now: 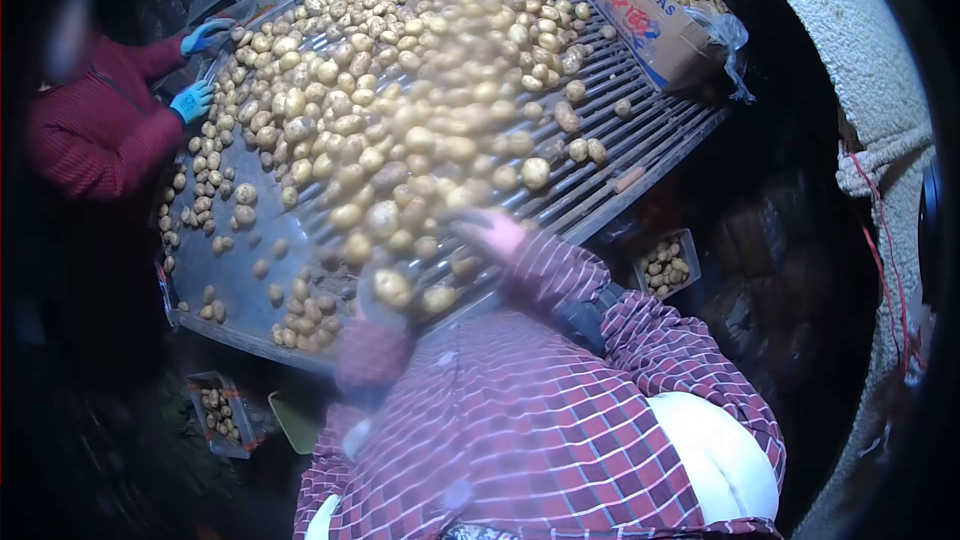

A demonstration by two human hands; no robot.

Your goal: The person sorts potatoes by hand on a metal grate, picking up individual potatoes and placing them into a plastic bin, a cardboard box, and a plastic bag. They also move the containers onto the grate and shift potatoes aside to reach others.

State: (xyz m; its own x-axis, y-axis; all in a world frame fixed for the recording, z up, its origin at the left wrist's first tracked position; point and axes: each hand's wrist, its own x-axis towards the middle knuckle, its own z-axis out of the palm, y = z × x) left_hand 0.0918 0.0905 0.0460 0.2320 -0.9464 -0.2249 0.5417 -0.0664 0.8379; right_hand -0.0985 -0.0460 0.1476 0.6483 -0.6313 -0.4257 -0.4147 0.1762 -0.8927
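Observation:
Potatoes (400, 50) lie heaped across a slatted metal sorting table (650, 135), many smeared by motion in the middle. My right hand (486, 231), in a dark glove, reaches over the slats at the near edge, fingers stretched towards the potatoes. Blurred at the table's near edge is my left hand (378, 302), beside a large potato (391, 288); its fingers cannot be made out. Another potato (438, 299) rests between my two hands. Smaller potatoes (308, 316) form a group on the smooth metal plate (222, 270) left of my left hand.
Across the left side stands a person in a dark red top, with blue gloves (192, 100) at the table's edge. A banana carton (650, 25) full of potatoes sits at the far right corner. Tubs of potatoes stand below, one right (690, 252), one left (243, 418).

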